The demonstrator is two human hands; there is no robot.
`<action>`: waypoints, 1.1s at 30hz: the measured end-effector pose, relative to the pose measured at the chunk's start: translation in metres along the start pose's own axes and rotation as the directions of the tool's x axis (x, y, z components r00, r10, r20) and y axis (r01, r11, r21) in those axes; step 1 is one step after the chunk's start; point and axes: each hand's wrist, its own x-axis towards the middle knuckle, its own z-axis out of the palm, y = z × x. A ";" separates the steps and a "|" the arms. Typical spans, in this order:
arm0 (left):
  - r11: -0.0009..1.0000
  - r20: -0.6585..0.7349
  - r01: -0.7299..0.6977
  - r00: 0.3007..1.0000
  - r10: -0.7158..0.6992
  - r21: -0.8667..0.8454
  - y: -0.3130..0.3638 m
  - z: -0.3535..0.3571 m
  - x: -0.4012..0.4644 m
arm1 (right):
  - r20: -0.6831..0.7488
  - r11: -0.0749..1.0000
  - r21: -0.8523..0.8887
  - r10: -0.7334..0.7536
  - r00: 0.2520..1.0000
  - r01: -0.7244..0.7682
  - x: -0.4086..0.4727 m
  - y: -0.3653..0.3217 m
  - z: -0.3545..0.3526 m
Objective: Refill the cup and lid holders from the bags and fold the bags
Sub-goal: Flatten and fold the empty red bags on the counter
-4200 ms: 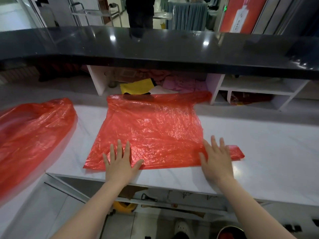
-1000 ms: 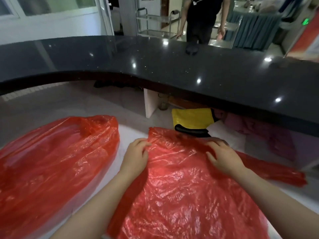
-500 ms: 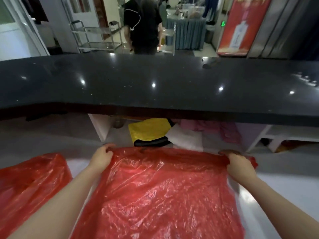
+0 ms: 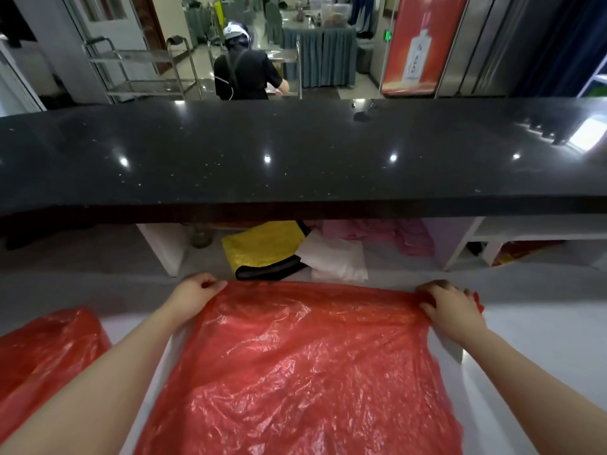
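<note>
Beside flat red bag (image 4: 305, 366), second red bag (image 4: 42, 349).

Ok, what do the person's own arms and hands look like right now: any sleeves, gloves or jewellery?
Both forearms are bare up to the frame edge, with no sleeve in view. The left hand and right hand wear no gloves, and no watch, bracelet or ring shows.

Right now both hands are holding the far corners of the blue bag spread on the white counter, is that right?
Almost. The head view shows the bag is red, not blue. The left hand and right hand do grip its far corners, and it lies spread on the white counter.
</note>
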 end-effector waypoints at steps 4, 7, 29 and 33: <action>0.899 0.108 -0.125 0.990 0.087 0.420 0.000 -0.016 0.000 | -0.015 0.994 0.105 -0.038 0.999 0.039 -0.006 0.013 0.016; 0.730 0.175 -0.225 0.974 0.146 0.645 0.000 -0.028 -0.003 | 0.044 0.984 0.176 -0.039 0.998 0.031 -0.008 0.019 0.025; 0.991 -0.017 0.044 0.999 -0.042 0.127 0.000 -0.040 -0.010 | -0.245 0.957 0.291 0.068 0.967 0.006 -0.027 0.034 0.021; 0.994 -0.137 0.059 0.989 -0.046 0.097 -0.001 -0.036 -0.007 | -0.266 0.946 0.316 0.159 0.951 -0.069 -0.024 0.041 0.015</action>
